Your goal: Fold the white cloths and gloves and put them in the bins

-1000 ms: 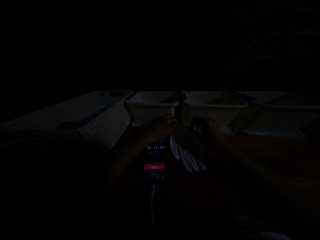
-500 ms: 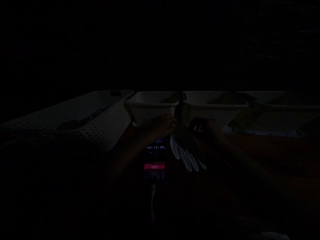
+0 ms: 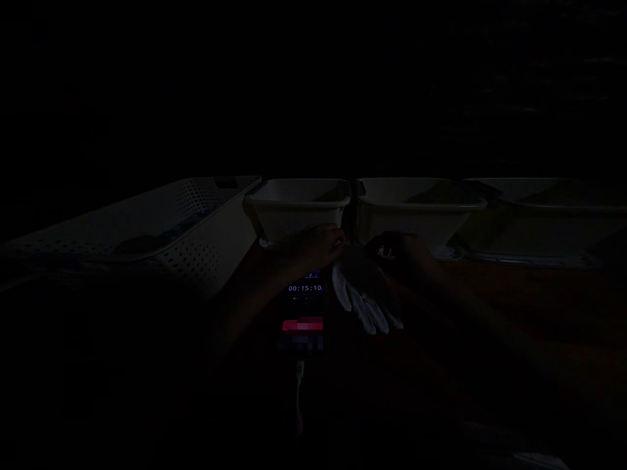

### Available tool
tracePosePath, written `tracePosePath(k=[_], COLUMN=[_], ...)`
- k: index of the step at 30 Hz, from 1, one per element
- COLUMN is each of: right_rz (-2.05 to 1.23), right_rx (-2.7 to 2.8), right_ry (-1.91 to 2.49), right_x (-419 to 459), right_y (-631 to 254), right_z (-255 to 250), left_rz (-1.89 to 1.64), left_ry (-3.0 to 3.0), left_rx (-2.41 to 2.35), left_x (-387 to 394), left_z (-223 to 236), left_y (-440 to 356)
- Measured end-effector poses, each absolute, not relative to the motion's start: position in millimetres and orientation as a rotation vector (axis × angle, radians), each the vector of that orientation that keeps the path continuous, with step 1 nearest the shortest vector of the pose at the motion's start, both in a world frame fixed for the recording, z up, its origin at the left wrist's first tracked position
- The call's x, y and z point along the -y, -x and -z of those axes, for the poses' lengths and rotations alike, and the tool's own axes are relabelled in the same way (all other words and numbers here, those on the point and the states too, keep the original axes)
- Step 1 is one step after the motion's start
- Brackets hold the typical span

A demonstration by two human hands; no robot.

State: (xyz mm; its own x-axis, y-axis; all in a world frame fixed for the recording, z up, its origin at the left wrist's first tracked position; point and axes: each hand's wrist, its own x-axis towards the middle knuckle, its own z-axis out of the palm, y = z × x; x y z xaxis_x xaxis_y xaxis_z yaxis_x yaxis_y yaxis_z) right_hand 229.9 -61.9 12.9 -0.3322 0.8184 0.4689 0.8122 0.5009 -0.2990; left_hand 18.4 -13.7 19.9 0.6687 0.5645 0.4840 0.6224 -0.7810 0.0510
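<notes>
V. dark room; far bkgd nearly all black, w/ faint streaks upper R, too dim to ID. Work surface [image 3: 514, 284] = dark reddish-brown, shows best at R, fades to black nearer. Far side, L to R: long off-white perforated plastic basket [image 3: 235, 225] w/ a dark brownish rounded item [image 3: 137, 245] & bluish stuff [image 3: 189, 223] inside, both unclear; then small off-white rectangular plastic tub [image 3: 298, 219] w/ rounded corners, mid off-white plastic tub [image 3: 416, 219] of same type, & wide pale plastic tub [image 3: 543, 232] at far R, half lost in shadow. Mid-scene: black phone w/ lit screen [image 3: 304, 288], timer approx. 00:15:10, red band below; pale thin cable [image 3: 298, 385] runs from its near end, pinkish bit at cable's near end. Pale flat item [image 3: 539, 459] at near R edge, can't ID.

Pale grey-white fabric glove [image 3: 360, 281] lies just R of phone, in front of gap btwn small & mid tubs. Fingers point near & slightly R, side by side, fingertips lighter; cuff end at far side, darker. Looks flat-ish, soft, unworn; R side in shadow.

L hand [image 3: 318, 240], bare: fingers bent, tips at L side of cuff. R hand [image 3: 401, 248], bare: curled at R side of cuff. Too dark to tell if either's pinching fabric. L forearm crosses over phone's far end.
</notes>
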Motion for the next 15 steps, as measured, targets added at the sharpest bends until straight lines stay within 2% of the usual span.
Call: tracePosePath(k=[15], right_rz=[0.031], right_rx=[2.169], right_ry=[1.307], right_x=[62.8], right_y=[-228.3], right_z=[-13.8], left_rz=[0.731], left_ry=[2.775], left_rx=[0.993], left_x=[13.0], left_z=[-18.7], left_y=[-18.0])
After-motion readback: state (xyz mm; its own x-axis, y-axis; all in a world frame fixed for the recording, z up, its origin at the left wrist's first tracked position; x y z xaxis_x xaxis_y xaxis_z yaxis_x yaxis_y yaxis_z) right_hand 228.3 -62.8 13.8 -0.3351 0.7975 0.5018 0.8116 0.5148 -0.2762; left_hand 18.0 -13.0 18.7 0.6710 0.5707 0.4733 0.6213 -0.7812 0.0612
